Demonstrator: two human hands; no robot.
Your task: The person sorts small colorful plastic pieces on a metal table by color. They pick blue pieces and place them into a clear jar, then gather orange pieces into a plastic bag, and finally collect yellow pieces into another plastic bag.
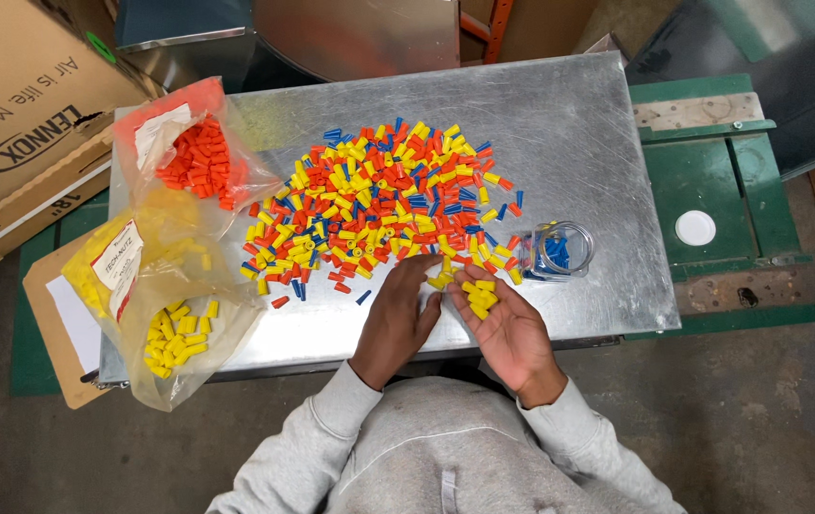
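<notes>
A person in a grey sweatshirt stands at a metal bench (579, 124) covered in the middle by a mixed pile of small plastic caps (383, 205) in yellow, orange and blue. The right hand (507, 324) lies palm up at the near edge of the pile, its grip a loose cup, fingers half curled around a small heap of yellow caps (479, 295) resting in the palm. The left hand (398, 319) lies palm down just beside it, fingers stretched flat toward the pile, fingertips touching loose caps at the pile's near edge; its grip is released and it holds nothing that can be seen.

Right of the pile, near the right hand, stands a small clear jar (559, 250) with blue caps inside. On the left end of the bench lie two clear plastic bags: the far one (193, 152) holds orange caps, and the near one (165, 305), hanging partly over the bench's front edge, holds yellow caps. Both bags carry a white label.

A brown cardboard box (17, 124) sits beyond the left end of the bench. To the right, a green board (712, 181) with a white round cap on it rests lower than the bench top
</notes>
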